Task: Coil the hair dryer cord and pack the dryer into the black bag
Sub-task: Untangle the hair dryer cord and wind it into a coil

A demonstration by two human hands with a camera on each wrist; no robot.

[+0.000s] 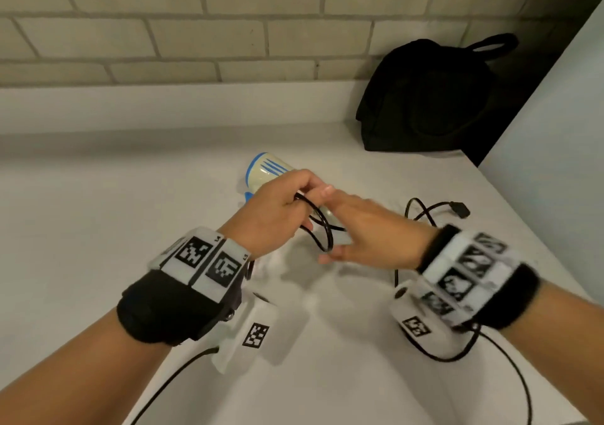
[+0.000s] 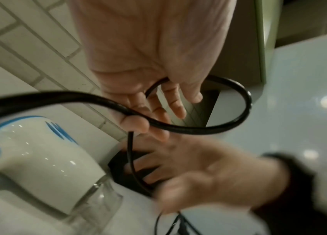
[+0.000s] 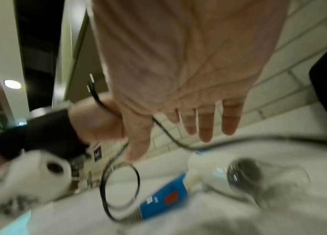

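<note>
Coiling under way at a white counter [image 1: 98, 228]: my left hand [image 1: 277, 215] pinches the gathered loops of the black cord [image 1: 322, 228] between thumb and curled fingers, holding them just above the surface. Directly behind that hand lies the hair dryer [image 1: 268, 171], cream-bodied with blue trim, on its side on the counter; the wrist views show a clear nozzle at its front and a blue handle. To the right, my right hand [image 1: 369, 232] is flat and released, fingers straight, close against the loops; motion blur keeps me from telling whether it touches the cord. Further right, the uncoiled remainder trails slack across the counter to the plug [image 1: 461, 210], which rests free near the counter's right side. The black bag [image 1: 428, 98] slumps in the far right corner against the tiled wall [image 1: 163, 32], well apart from the dryer.

I judge the cord springy and light: loops want to open, so the pinch belongs where they cross, with the free hand feeding slack. The dryer looks like smooth, hard plastic, best taken by the handle. The left of the counter offers open room for sweeping the cord; on the right a pale panel [image 1: 555, 130] closes in beside the bag, and the bag's mouth cannot be made out.
</note>
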